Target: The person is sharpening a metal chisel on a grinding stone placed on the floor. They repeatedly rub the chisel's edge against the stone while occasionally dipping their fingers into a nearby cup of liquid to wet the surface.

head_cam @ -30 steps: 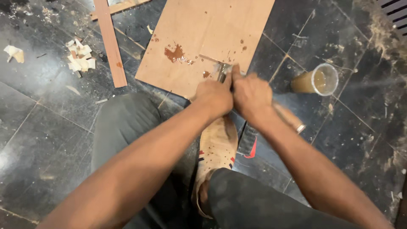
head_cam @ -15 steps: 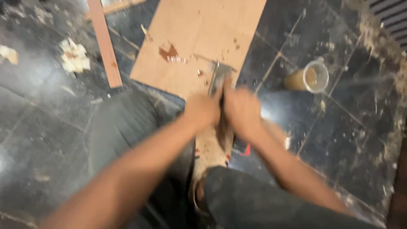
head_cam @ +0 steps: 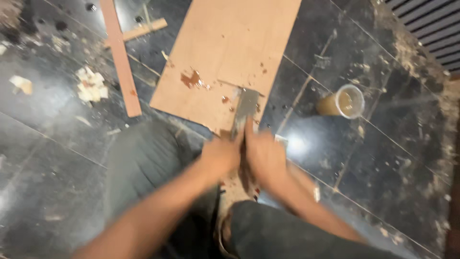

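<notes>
A tan plywood board [head_cam: 230, 57] lies on the dark tiled floor, with reddish-brown stains near its near edge. A flat grey metal blade [head_cam: 244, 110] rests on that near edge. Both hands grip its handle end together: my left hand [head_cam: 220, 156] on the left, my right hand [head_cam: 263, 158] on the right, fingers closed. The hands are motion-blurred. My knees in dark trousers and a worn light shoe [head_cam: 235, 192] sit just below the hands.
A clear plastic cup [head_cam: 342, 101] of tan liquid lies to the right of the board. Thin wooden strips [head_cam: 122, 62] cross at upper left, with pale wood scraps [head_cam: 91, 84] beside them. Sawdust lines the floor's right edge near a ribbed grate [head_cam: 431, 24].
Both hands have pulled back toward my body, drawing the blade along the board's near edge. The camera view has shifted, and the picture is more blurred.
</notes>
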